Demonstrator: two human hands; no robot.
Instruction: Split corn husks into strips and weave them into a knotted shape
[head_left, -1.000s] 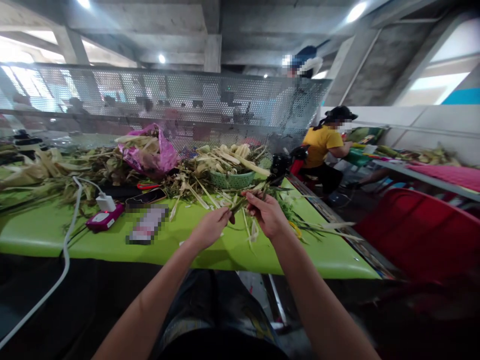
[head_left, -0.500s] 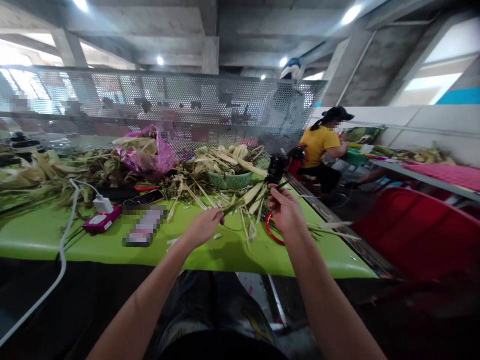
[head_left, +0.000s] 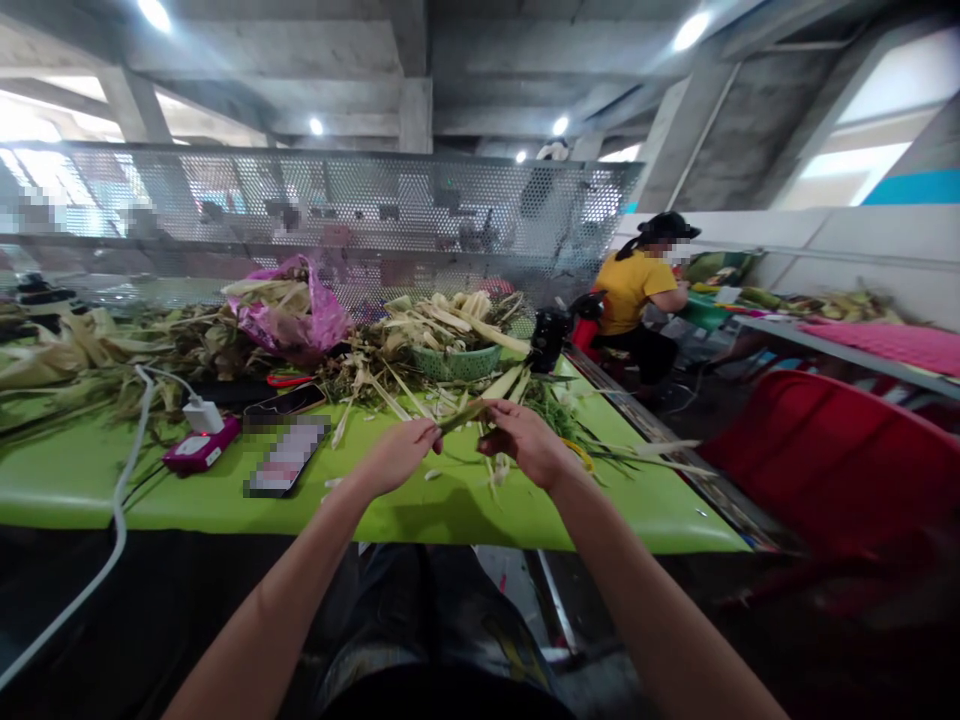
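Note:
In the head view my left hand is closed, pinching one end of a greenish corn husk strip just above the green table. My right hand pinches the strip's other end between bent fingers. Pale stalks and husk pieces lie under and behind both hands. By my right wrist a yellow curved piece shows, mostly covered by the hand. Farther back stands a green basket heaped with pale husk strips.
At left lie a phone, a second dark phone and a purple power socket with a white cable. A pink plastic bag of husks sits behind. A red chair and a seated co-worker are at right.
My right hand has moved left, closer to my left hand, and now grips the husk strip nearer to it. The red loop beside the right hand is now hidden.

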